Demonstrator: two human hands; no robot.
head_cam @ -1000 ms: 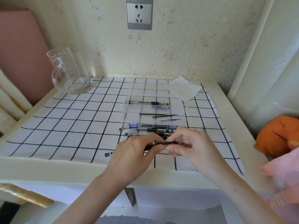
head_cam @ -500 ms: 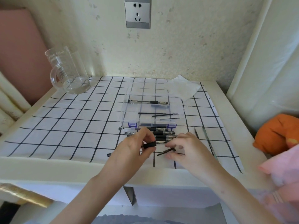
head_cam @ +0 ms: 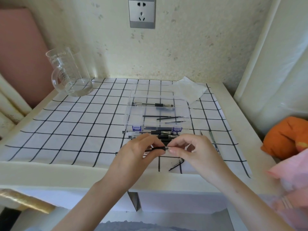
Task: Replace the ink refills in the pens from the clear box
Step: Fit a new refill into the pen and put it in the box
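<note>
My left hand (head_cam: 133,155) pinches a black pen barrel (head_cam: 158,148) above the table's front edge. My right hand (head_cam: 193,152) pinches the tip end of the same pen, fingertip to fingertip with the left. Just behind the hands lie several pens (head_cam: 165,135) in a row on the checked cloth. The clear box (head_cam: 158,112) stands open behind them, with one pen (head_cam: 153,104) in its far half and a few thin black refills (head_cam: 165,117) in its near half. A used refill (head_cam: 175,165) lies on the cloth under my right hand.
A glass measuring jug (head_cam: 70,74) stands at the back left. A crumpled tissue (head_cam: 190,90) lies behind the box. Thin clear refills (head_cam: 213,140) lie at the right of the cloth (head_cam: 66,130). Orange and pink fabric (head_cam: 286,139) sits off the table's right edge.
My right hand put the thin black refill down on the cloth, then rose to meet the left hand at the pen's tip. The left hand has kept its hold on the barrel.
</note>
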